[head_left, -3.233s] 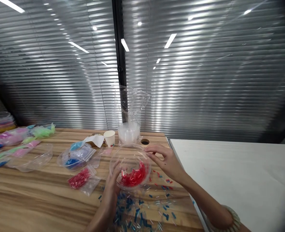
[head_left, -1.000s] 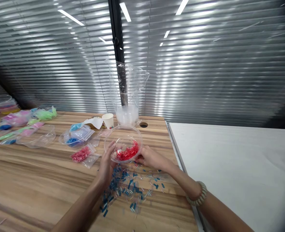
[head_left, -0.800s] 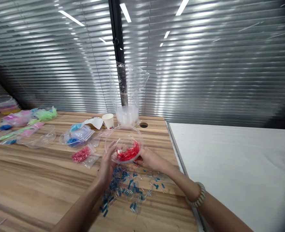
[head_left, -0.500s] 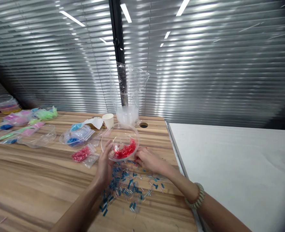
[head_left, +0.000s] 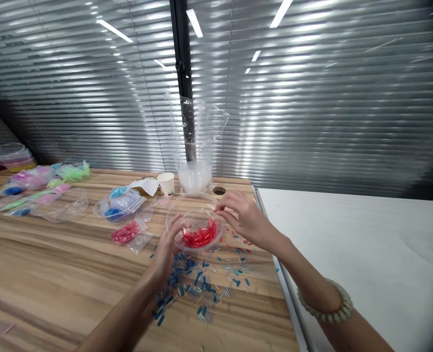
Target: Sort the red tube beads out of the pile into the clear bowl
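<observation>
A clear round plastic bowl is tilted toward me, with small red pieces gathered along its lower side. My left hand is wrapped round the bowl's left side. Above the bowl's right rim, my right hand has thumb and fingertips pinched on a tiny red piece. Blue and clear pieces lie scattered on the wooden table below the bowl. A few loose red pieces are under my right hand.
Left of the bowl lie a bag of red pieces and a clear dish with blue bags. A paper cup and stacked clear bowls stand behind. A white table adjoins on the right.
The bowl and my left hand have shifted slightly right. My right hand has risen from the table beside the bowl to above its rim, uncovering loose red pieces.
</observation>
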The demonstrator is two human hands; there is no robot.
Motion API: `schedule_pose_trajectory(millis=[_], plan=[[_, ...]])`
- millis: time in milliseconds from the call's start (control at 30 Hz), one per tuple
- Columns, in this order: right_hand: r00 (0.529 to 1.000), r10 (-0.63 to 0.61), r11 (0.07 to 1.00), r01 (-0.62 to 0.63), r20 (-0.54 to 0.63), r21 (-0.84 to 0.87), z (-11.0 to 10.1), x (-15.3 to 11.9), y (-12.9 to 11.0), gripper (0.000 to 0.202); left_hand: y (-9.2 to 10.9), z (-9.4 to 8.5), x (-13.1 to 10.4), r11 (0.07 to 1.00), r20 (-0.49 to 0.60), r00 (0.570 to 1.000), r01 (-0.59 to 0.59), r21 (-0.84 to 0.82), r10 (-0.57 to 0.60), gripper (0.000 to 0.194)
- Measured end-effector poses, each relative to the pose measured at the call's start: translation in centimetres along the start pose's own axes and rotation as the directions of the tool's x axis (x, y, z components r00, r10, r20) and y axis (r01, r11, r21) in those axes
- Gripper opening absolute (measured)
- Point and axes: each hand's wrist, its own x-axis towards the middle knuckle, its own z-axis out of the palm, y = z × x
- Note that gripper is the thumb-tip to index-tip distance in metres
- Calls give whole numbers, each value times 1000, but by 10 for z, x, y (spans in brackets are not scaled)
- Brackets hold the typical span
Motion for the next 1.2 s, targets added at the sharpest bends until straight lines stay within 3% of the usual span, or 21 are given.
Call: schedule_pose_trajectory(millis=[67,133,200,267,300,367,433,533,700,1200], plan=[[996,-46,998,48,73,-37,5,0,-4,14,0,1,0,1000,-6,1000,4,-7,-4,61],[997,-51,997,54,66,-54,8,0,-4,13,2,2,0,1000,-33,999,-3,-29,2,56],[999,10,999,-12,-33,-53,9,1,-1,14,6,4,1,998,-83,996,-25,-57,20,50],[984,152,987,-156,-96,-39,9,0,1,15,10,6,1,994,-149,988,-61,-93,46,42],[972,226,973,-228,-62,-27,11,0,2,14,13,6,1,991,-183,982,-75,-112,53,37],[936,328,944,-330,131,-6,19,-4,2,13,16,7,2,984,-234,971,-93,-149,56,29],[874,305,940,-340,378,26,32,-8,1,14,19,8,2,982,-249,967,-91,-168,48,24],[807,309,932,-363,504,10,52,-14,1,13,19,8,1,984,-232,972,-69,-167,29,22],[799,350,916,-402,489,1,70,-17,2,10,18,8,0,986,-206,978,-38,-165,3,21],[802,325,933,-360,502,-28,81,-22,6,18,17,9,-1,984,-168,986,-12,-177,-18,15]])
